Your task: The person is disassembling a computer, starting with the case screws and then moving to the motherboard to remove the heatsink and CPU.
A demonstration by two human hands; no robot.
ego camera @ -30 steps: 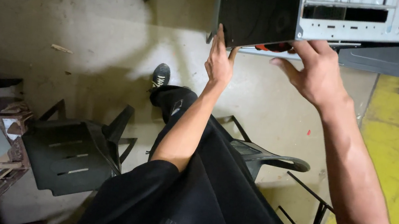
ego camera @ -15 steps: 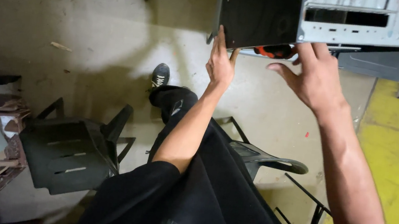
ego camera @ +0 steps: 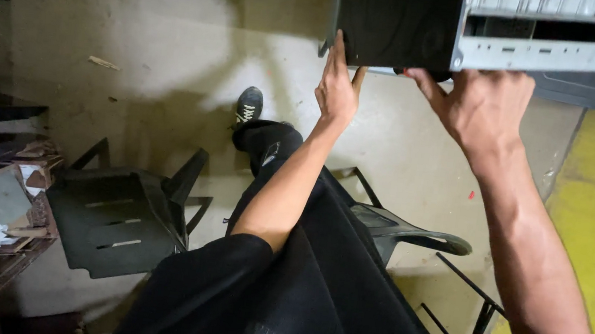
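While the person is sitting on a dark chair (ego camera: 409, 236) above the concrete floor (ego camera: 176, 49), both hands are working at the lower edge of a computer case (ego camera: 478, 23) at the top of the view, its black side panel (ego camera: 396, 21) facing the camera. The left hand (ego camera: 338, 89) is lying flat, fingers extended, against the panel's bottom edge, grasping nothing. The right hand (ego camera: 480, 106) is curling its grip under the pale metal frame of the case, its fingers hooking beneath the rim; something small and reddish is showing just beside its fingertips, too hidden to identify. Done well, this step is calling for the open palm to press evenly while the other hand is steadying the frame, so the panel is not twisting. A second dark chair (ego camera: 120, 218) is standing near the left knee, and cardboard scraps (ego camera: 2, 200) are crowding a shelf at far left; the person's own legs are limiting room below the case.
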